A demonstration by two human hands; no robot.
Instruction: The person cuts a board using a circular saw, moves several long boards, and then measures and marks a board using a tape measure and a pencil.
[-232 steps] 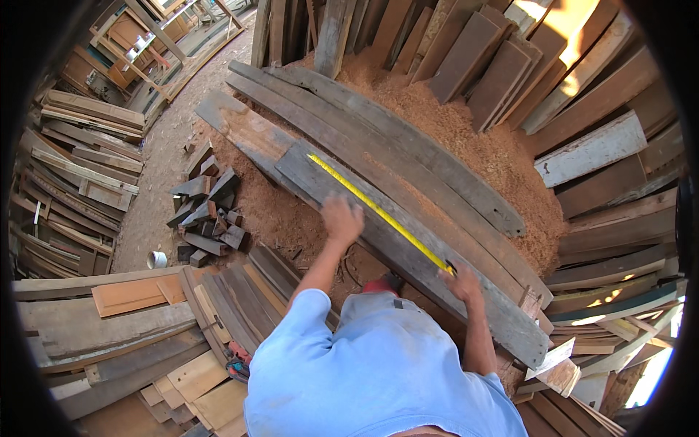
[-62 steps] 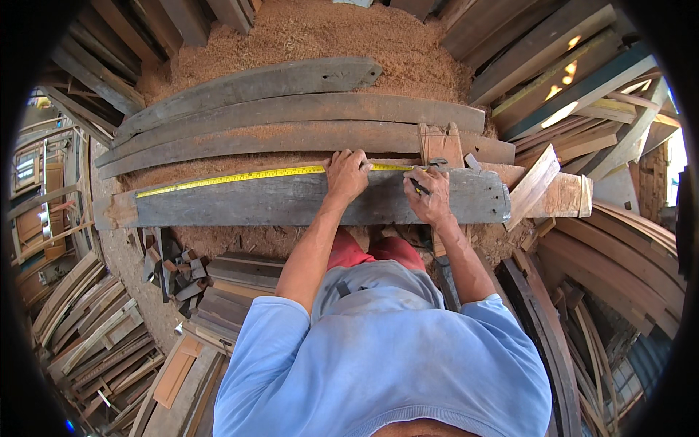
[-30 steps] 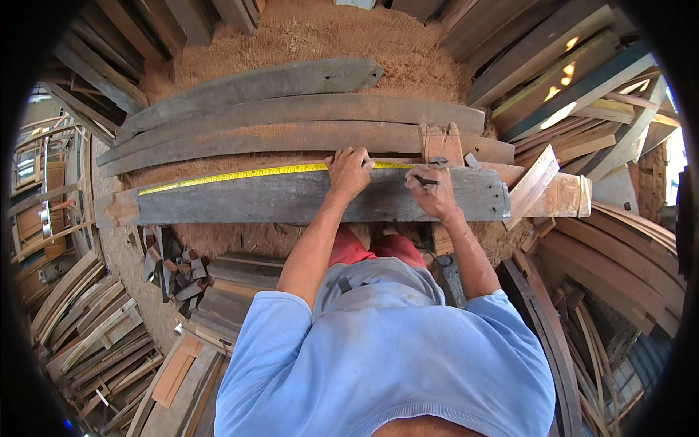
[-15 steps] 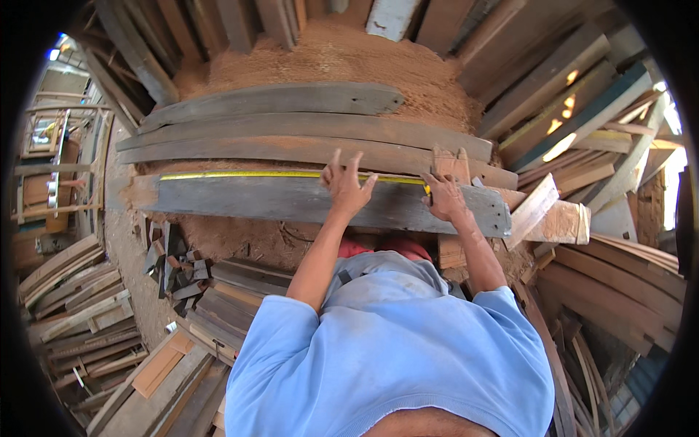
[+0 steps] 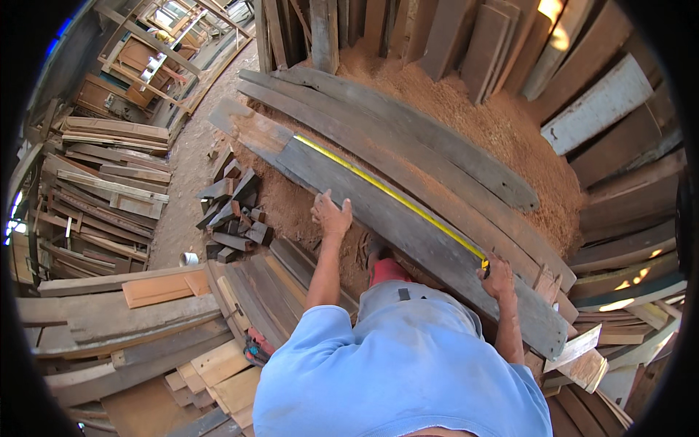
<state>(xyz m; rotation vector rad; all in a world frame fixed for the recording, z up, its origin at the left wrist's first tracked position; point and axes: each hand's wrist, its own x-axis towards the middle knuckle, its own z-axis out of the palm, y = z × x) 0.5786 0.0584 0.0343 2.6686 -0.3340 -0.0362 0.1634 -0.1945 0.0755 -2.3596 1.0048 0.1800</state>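
Note:
A long grey weathered plank (image 5: 397, 222) slants from the far left toward the near right in front of me. Along its far edge runs a yellow tape measure blade (image 5: 393, 193), drawn out nearly straight. My right hand (image 5: 499, 277) is closed on the small black and yellow tape measure case (image 5: 485, 268) at the blade's near-right end, resting by the plank. Over the plank's near edge is my left hand (image 5: 332, 213), with fingers loosely bent and apart and nothing in them. Whether it touches the wood I cannot tell.
More long planks (image 5: 437, 175) lie beyond, on reddish sawdust (image 5: 539, 160). Dark wood offcuts (image 5: 234, 211) are heaped at the left. Stacked boards (image 5: 138, 313) fill the near left, and upright boards (image 5: 459, 44) stand along the back. A red and black tool (image 5: 258, 346) lies near my left elbow.
My view has turned left, so the plank now slants. My left hand has drawn back from the tape blade toward the plank's near edge. My right hand keeps hold of the tape measure.

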